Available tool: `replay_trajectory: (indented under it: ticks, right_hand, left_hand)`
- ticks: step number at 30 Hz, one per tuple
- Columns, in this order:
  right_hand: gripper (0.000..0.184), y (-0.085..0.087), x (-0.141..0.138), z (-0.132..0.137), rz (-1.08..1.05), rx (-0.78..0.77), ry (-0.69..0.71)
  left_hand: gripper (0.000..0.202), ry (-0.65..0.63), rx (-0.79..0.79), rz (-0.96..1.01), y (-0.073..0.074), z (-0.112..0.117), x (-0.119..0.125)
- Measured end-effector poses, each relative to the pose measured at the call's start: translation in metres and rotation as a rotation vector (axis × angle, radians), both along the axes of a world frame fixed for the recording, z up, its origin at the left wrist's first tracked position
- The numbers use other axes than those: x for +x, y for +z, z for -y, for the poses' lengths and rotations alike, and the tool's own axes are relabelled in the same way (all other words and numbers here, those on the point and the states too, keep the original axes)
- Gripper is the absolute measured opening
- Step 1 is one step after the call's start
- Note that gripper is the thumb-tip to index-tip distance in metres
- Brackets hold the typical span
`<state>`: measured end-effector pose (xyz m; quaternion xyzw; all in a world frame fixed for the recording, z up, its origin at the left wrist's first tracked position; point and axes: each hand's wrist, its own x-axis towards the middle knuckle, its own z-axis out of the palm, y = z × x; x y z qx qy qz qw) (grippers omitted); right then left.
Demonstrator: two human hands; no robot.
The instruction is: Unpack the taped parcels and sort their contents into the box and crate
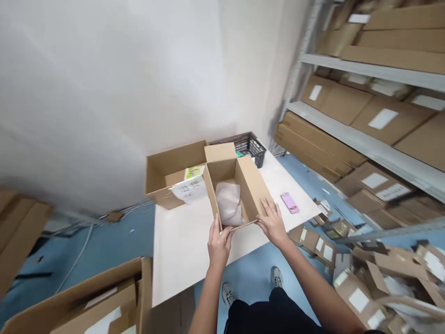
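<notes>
An upright cardboard box (pixel 252 181) with raised flaps stands at the near part of the white table (pixel 177 250). Inside it lies a piece of whitish wrapping (pixel 227 199); whether anything is wrapped in it I cannot tell. My left hand (pixel 219 239) grips the near left corner of the box, fingers outside and thumb at the near edge. At the near right corner, my right hand (pixel 273 221) is closed on the edge with its fingers over the side flap. Left of this box are white printed sheets (pixel 189 189) and a larger open carton (pixel 153 174).
A black plastic basket (pixel 257 150) sits behind the box. On the table's right lies a pink phone-like item (pixel 289 203). Metal shelving (pixel 365 139) with cartons rises on the right. Cartons are piled on the floor (pixel 358 297), and a big carton (pixel 144 278) stands front left.
</notes>
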<state>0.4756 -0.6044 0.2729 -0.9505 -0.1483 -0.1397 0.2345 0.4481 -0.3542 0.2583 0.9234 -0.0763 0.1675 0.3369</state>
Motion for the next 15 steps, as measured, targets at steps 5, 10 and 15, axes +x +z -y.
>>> replay_trajectory:
  ticks: [5,10,15]
  right_hand:
    - [0.011,0.030,-0.012,0.145,0.108,0.000,-0.300]
    - [0.014,0.034,-0.054,0.283,0.141,-0.097,-0.640]
    - [0.012,0.016,-0.110,0.380,0.113,-0.192,-0.893]
  left_hand:
    - [0.016,-0.261,-0.030,0.058,0.032,0.151,0.070]
    - [0.016,-0.577,-0.015,0.017,0.038,0.318,0.103]
    - [0.017,-0.826,0.063,-0.012,0.018,0.459,0.092]
